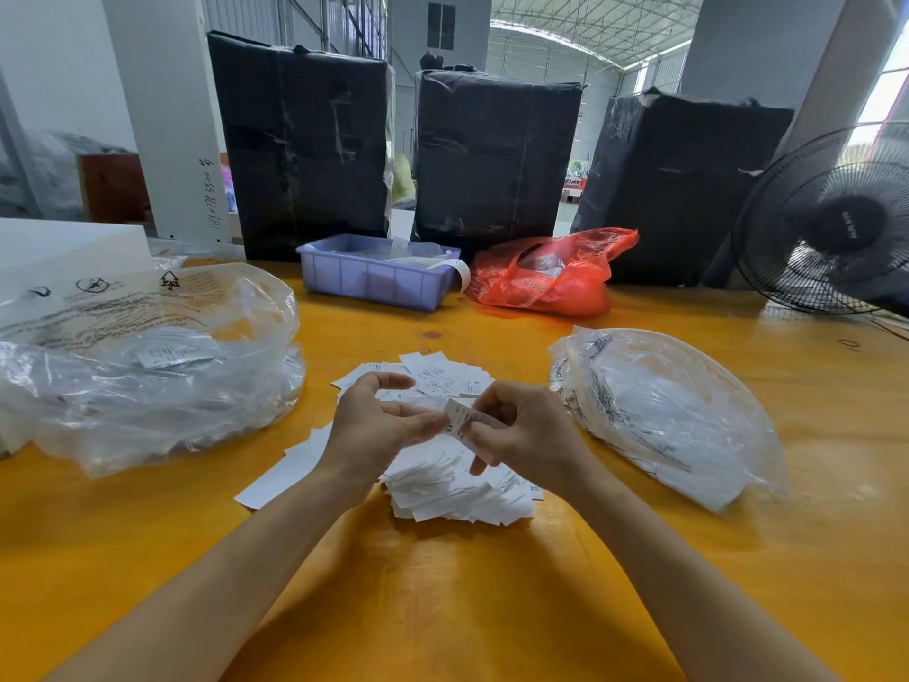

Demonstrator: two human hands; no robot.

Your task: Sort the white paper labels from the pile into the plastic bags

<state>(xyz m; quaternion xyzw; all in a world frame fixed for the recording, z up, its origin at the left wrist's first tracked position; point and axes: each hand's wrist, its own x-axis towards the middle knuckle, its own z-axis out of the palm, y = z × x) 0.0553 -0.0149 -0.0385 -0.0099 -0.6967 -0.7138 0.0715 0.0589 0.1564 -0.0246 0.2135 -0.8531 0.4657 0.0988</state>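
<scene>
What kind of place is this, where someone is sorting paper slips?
Probably a warehouse or packing workshop: tall black-wrapped bales stand behind the yellow worktable, a high metal-framed roof spans above, and labels lie heaped.

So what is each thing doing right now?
left hand: fingers curled, touching the label
right hand: pinching the label
label: held up above the pile
pile: loose on the table
left bag: open, labels inside
right bag: lying flat
fan: cannot tell if spinning
</scene>
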